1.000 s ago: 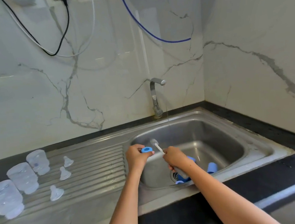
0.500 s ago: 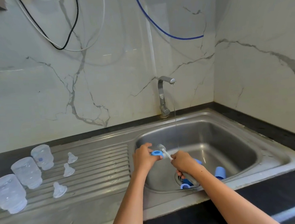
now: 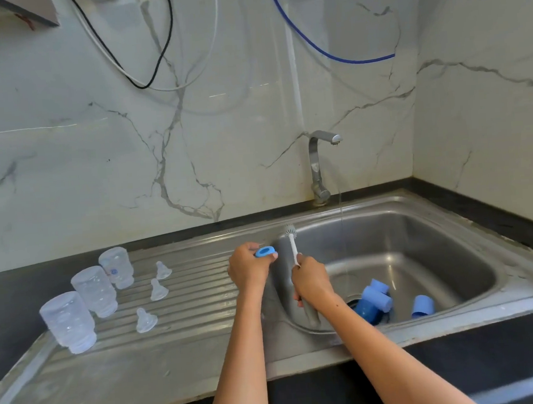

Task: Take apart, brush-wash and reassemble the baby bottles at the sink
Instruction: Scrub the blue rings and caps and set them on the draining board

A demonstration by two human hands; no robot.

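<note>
At the far left of the steel draining board (image 3: pixel 180 342), three clear bottle bodies stand mouth down in a slanting row: the nearest bottle (image 3: pixel 68 322), a middle bottle (image 3: pixel 95 291) and a far bottle (image 3: pixel 116 267) with a small blue mark on its side that is too small to read. Just right of them three clear teats stand apart on the ridges, a near teat (image 3: pixel 145 320), a middle teat (image 3: pixel 157 289) and a far teat (image 3: pixel 162 270); their see-through silicone makes their outlines faint against the metal. Next comes the left hand (image 3: pixel 248 268), over the board's edge beside the basin, fingers curled round a blue screw ring (image 3: pixel 265 252) held with its opening facing up; the lower half of the ring is covered by the fingers. Close beside it the right hand (image 3: pixel 311 282) grips the handle of a white bottle brush (image 3: pixel 292 242), the bristle head pointing up and away, apart from the ring; the handle's grey lower end shows under the wrist. A thin stream of water falls from the tap (image 3: pixel 319 165) into the sink (image 3: pixel 451 219). On the basin floor by the drain lie a cluster of blue parts (image 3: pixel 375 298), overlapping so their count is unclear, and a separate blue cap (image 3: pixel 422 306) to the right
</note>
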